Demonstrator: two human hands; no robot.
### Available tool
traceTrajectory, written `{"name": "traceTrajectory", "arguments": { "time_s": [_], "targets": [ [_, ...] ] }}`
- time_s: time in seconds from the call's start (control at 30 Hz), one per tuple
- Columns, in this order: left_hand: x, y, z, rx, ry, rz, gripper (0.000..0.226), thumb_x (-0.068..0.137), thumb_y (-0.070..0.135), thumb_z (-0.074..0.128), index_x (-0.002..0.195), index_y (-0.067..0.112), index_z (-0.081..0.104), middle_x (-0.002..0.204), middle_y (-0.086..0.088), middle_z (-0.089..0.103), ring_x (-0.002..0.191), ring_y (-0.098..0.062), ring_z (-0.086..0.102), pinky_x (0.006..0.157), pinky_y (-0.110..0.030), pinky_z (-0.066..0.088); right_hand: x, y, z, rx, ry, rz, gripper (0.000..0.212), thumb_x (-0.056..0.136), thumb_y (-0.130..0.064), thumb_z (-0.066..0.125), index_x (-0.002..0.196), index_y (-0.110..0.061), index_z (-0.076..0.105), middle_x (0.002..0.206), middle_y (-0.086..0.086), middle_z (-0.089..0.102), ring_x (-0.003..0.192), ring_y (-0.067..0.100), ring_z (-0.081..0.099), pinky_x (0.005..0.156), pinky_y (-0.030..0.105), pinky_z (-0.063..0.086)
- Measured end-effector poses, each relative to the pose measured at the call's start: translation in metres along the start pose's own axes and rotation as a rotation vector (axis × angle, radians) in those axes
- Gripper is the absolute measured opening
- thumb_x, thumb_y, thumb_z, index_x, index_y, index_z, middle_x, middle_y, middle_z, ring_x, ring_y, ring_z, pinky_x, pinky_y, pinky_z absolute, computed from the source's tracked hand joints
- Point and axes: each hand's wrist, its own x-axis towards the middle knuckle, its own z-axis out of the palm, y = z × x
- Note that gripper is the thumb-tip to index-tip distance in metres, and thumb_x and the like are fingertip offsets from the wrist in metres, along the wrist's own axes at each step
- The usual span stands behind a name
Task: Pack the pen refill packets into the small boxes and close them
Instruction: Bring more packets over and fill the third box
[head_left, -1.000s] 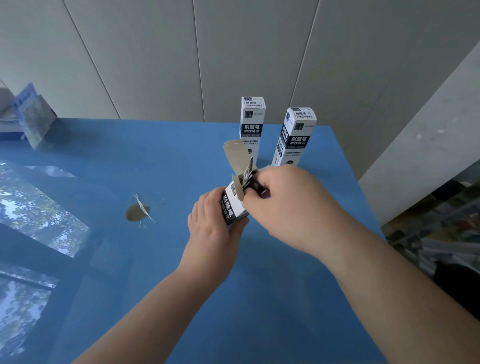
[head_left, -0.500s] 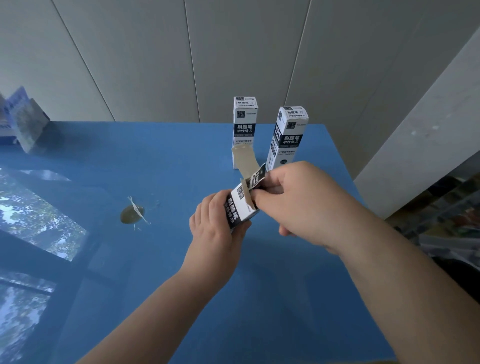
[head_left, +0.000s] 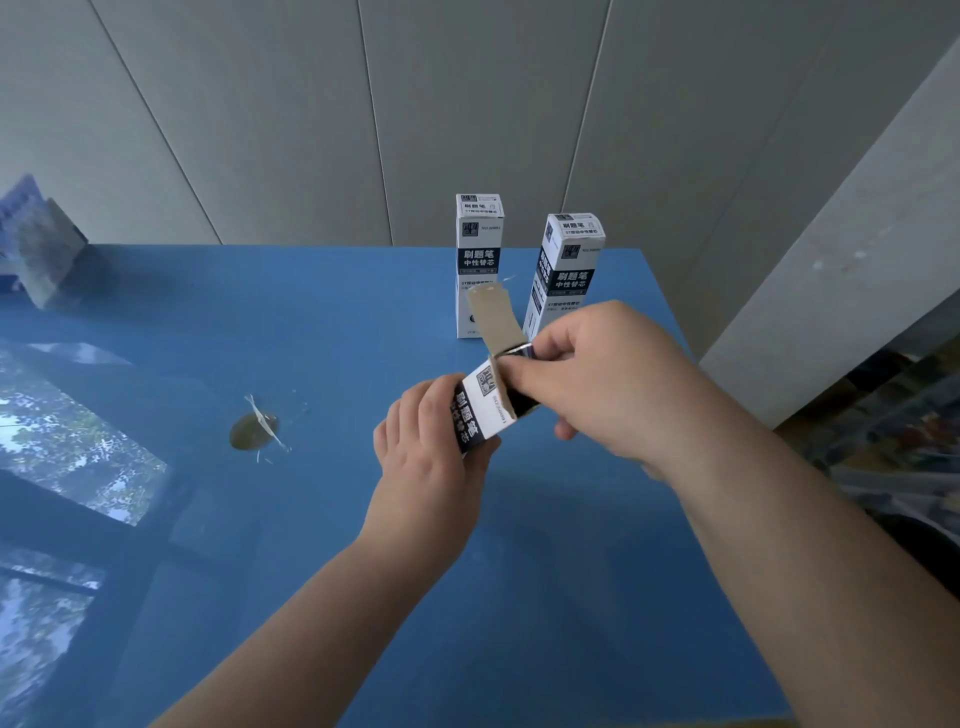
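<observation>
Box (head_left: 480, 408) number three sits tilted in my left hand (head_left: 426, 462), clamped around its lower body so the open mouth faces my right hand (head_left: 597, 384) — I judge this eases loading. Right fingers (head_left: 524, 371) pinch the dark packet (head_left: 519, 397) at the mouth; top flap (head_left: 496, 319) stands up. Two closed boxes (head_left: 479, 260) stand behind.

White boxes (head_left: 479, 260) carry black bands with white lettering; the table (head_left: 363, 322) is blue.

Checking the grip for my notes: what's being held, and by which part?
A small box: left hand grips its lower body, right hand pinches its open top end.
</observation>
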Motion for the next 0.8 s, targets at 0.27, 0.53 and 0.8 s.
{"name": "traceTrajectory", "arguments": {
  "time_s": [0.27, 0.53, 0.8],
  "targets": [
    [0.000, 0.002, 0.007, -0.014, -0.009, 0.103, 0.051, 0.088, 0.017, 0.063, 0.131, 0.018, 0.036, 0.121, -0.011, 0.055, 0.108, -0.031, 0.052, 0.092, -0.045, 0.039, 0.008, 0.000, 0.003, -0.235, 0.065, -0.010, 0.024, 0.074, -0.041, 0.074, 0.075, -0.017, 0.071, 0.066, 0.006, 0.070, 0.048, 0.020, 0.052, 0.047, 0.032, 0.049],
    [0.004, -0.004, 0.009, -0.077, -0.007, 0.044, 0.066, 0.082, 0.009, 0.076, 0.130, 0.026, 0.034, 0.118, 0.007, 0.042, 0.107, -0.018, 0.043, 0.090, -0.034, 0.027, 0.003, 0.001, 0.007, -0.212, 0.076, -0.120, 0.019, 0.082, -0.041, 0.075, 0.069, -0.028, 0.072, 0.065, -0.008, 0.069, 0.064, 0.012, 0.064, 0.054, 0.030, 0.051],
    [0.007, -0.017, 0.008, -0.302, -0.096, -0.043, 0.080, 0.089, 0.011, 0.066, 0.151, 0.004, 0.015, 0.136, -0.015, 0.045, 0.123, -0.035, 0.050, 0.097, -0.057, 0.046, 0.007, 0.029, 0.013, 0.080, 0.460, -0.505, 0.010, 0.091, -0.031, 0.071, 0.082, -0.026, 0.075, 0.067, -0.020, 0.062, 0.063, 0.007, 0.056, 0.056, 0.013, 0.036]
  ]
}}
